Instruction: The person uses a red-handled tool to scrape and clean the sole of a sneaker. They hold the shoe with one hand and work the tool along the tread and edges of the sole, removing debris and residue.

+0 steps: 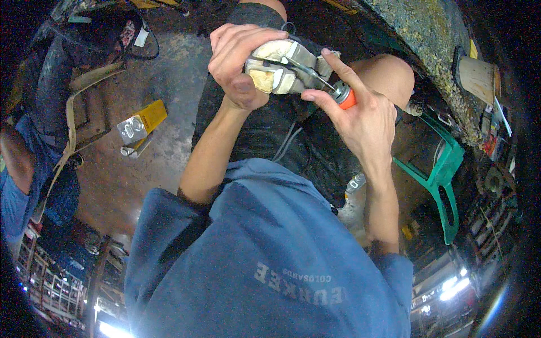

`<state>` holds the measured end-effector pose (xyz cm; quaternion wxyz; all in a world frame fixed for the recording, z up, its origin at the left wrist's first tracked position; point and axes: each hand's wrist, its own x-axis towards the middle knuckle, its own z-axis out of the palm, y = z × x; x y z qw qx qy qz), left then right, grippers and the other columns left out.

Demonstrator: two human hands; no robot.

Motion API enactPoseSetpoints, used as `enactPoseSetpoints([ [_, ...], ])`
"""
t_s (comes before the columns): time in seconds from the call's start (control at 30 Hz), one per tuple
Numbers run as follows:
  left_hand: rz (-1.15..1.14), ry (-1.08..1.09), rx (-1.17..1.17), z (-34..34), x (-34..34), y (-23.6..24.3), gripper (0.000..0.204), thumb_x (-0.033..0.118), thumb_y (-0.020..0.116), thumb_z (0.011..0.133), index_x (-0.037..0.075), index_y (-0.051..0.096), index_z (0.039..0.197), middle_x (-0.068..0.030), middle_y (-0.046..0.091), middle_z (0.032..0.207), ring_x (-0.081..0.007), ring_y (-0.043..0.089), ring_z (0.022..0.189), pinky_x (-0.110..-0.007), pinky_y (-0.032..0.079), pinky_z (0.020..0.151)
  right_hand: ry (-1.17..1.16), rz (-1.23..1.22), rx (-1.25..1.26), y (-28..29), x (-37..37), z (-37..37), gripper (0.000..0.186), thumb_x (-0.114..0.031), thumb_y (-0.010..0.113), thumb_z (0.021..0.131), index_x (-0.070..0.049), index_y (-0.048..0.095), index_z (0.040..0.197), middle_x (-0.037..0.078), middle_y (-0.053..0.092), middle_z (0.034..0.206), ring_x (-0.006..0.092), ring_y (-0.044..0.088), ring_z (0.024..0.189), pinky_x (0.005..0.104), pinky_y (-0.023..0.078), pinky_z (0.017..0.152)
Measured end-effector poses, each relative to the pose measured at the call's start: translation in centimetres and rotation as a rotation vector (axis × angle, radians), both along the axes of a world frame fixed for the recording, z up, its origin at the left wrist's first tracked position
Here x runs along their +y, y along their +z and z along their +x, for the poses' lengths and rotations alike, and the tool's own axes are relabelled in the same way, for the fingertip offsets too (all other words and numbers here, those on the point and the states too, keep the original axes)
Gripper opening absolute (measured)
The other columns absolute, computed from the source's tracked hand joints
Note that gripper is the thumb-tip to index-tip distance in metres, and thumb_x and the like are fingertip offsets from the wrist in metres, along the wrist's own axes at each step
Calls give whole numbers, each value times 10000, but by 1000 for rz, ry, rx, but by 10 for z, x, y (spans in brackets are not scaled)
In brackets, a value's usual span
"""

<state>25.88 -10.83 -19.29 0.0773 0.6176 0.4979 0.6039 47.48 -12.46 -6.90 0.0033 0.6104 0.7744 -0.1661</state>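
Observation:
My left hand (241,63) is wrapped round a shoe (288,66), which lies over my lap with its chunky cream-and-grey sole turned up. A dark groove runs between the sole blocks. In my right hand (360,104) is a hand tool (344,94) with a thin metal shaft, a silver collar and a red-orange handle. Its shaft lies along the shoe's groove; the tip is hard to make out. My right thumb and forefinger stretch toward the shoe on either side of the shaft, while the other fingers are mostly hidden.
A yellow-and-silver metal can (142,121) lies on the brown floor to the left, with a small metal piece (135,147) against it. A green plastic chair or stool (442,169) stands at right, near a crusted bench edge (428,56). Another person's arm (16,158) shows at far left.

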Motion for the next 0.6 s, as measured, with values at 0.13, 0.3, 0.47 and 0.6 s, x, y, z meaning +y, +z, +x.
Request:
enactPoseSetpoints([
  [0.13, 12, 2, 0, 1, 1, 0, 1017, 781, 150, 1096, 57, 855, 985, -101, 813, 893, -312, 764, 869, -439, 488, 944, -6, -47, 51, 5, -2, -2, 771, -724, 828, 838, -408, 677, 1525, 177, 811, 839, 400, 790, 747, 487, 612, 668],
  [0.3, 0, -8, -9, 0, 0, -1, 1004, 766, 157, 1104, 52, 852, 982, -102, 811, 886, -307, 766, 868, -436, 492, 944, 8, -52, 69, 7, -1, -6, 773, -722, 828, 837, -421, 669, 1531, 145, 809, 812, 386, 793, 732, 482, 615, 663],
  [0.47, 2, -17, -79, 4, 1, -1, 982, 722, 157, 1116, 40, 849, 978, -110, 810, 880, -307, 768, 861, -431, 498, 942, 33, -2, -51, 29, 14, -3, 753, -707, 838, 834, -388, 703, 1503, 145, 804, 869, 378, 779, 712, 466, 606, 668],
  [0.6, -10, 1, -166, 6, 2, 1, 903, 625, 184, 1121, 28, 845, 971, -122, 818, 894, -315, 766, 854, -430, 509, 936, 121, 75, 232, 45, 44, 6, 696, -650, 860, 856, -338, 739, 1467, 155, 811, 943, 321, 819, 863, 428, 614, 796],
])
